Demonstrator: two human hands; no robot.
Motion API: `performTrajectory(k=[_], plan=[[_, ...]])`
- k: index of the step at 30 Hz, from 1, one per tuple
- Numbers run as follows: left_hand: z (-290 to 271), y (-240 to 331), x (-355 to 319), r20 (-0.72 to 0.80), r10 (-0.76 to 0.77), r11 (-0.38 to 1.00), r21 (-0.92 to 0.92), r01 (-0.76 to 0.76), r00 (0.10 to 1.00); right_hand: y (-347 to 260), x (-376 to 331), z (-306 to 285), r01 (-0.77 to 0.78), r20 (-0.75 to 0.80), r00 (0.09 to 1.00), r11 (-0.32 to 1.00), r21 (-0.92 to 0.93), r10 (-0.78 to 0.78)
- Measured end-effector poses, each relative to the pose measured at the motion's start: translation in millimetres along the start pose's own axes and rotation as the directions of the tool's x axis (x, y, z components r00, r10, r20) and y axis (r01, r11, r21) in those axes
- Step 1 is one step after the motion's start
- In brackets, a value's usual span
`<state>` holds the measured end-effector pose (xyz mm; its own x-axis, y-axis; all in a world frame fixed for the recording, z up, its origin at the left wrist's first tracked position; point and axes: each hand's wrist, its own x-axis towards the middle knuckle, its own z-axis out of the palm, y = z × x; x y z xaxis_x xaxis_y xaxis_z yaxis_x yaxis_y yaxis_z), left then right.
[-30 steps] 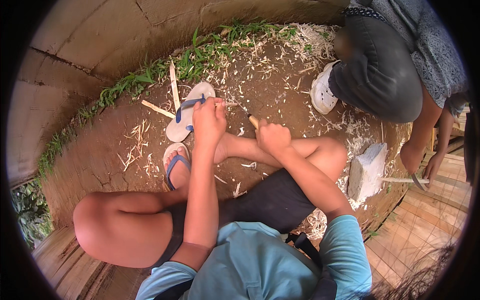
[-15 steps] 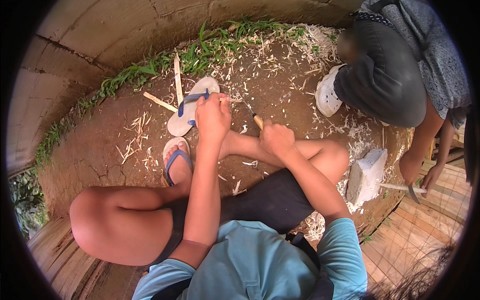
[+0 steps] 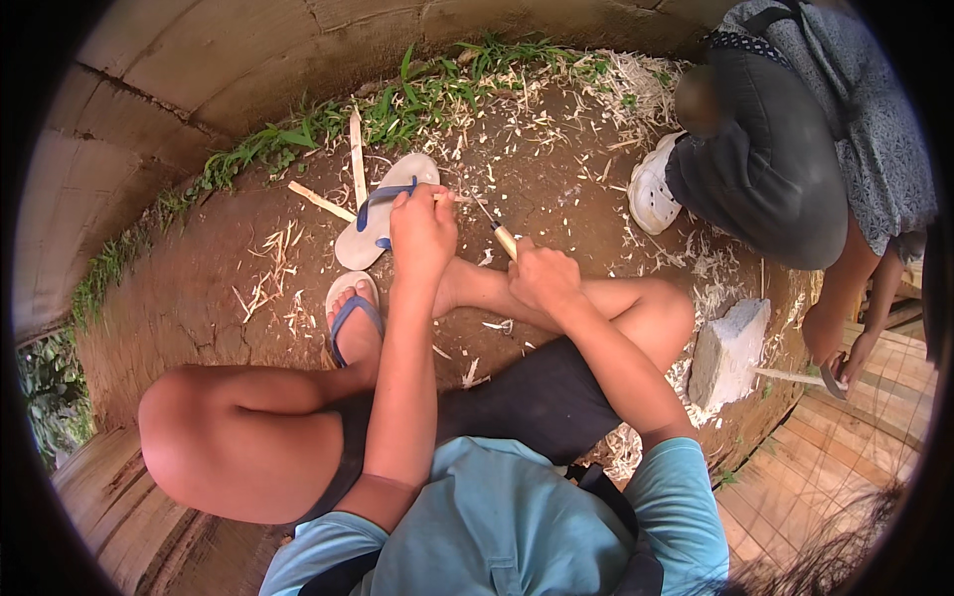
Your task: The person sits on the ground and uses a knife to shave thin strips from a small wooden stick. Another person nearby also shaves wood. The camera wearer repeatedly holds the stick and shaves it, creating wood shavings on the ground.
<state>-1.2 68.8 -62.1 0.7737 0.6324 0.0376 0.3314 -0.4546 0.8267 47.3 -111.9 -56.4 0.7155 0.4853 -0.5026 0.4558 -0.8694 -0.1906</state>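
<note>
Right of the loose sandal (image 3: 370, 233), our right hand (image 3: 545, 278) curls fully round a knife (image 3: 506, 241). At the sandal's right edge, our left hand (image 3: 422, 230) pinches a thin stick (image 3: 465, 199); whether the blade touches it, we cannot tell. Beyond the sandal lie wood strips (image 3: 358, 159).

Bare brown earth floor (image 3: 169, 308), littered with pale shavings (image 3: 270, 273), heaviest in heap (image 3: 636, 94) at far right near wall. Loose blue-strapped sandal (image 3: 376, 221) lying flat; matching sandal (image 3: 350, 316), worn on foot, just beside. Two pale wood strips, one longer (image 3: 358, 159), one shorter (image 3: 320, 201), beside loose sandal. Pale stone block (image 3: 728, 353) at right amid shavings; co-worker's white clog (image 3: 654, 189) planted farther off.
</note>
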Motion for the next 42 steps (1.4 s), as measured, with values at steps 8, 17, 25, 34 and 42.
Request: performTrajectory(k=[8,17,25,34,42], plan=[[-1,7,-1,-0.002,-0.017,0.999,0.05,0.017,1.0,-16,-22,-21,0.333,-0.625,0.781,0.852,0.405,-0.008],[-4,5,-2,0.005,-0.02,0.998,0.054,0.019,1.0,10,2,2,-0.097,-0.075,0.993,0.995,-0.037,0.094],[-6,17,-2,-0.04,0.04,0.996,0.075,-0.037,0.998,-5,-18,-34,0.216,-0.502,0.863,0.854,0.474,0.06],[-7,22,-7,-0.014,0.104,0.988,0.115,-0.101,0.995,5,-17,-16,-0.087,0.051,0.995,0.996,0.004,0.087],[-4,20,-6,-0.025,0.116,0.989,0.097,-0.113,0.993,-6,-29,-37,0.293,-0.626,0.777,0.842,0.452,0.065]])
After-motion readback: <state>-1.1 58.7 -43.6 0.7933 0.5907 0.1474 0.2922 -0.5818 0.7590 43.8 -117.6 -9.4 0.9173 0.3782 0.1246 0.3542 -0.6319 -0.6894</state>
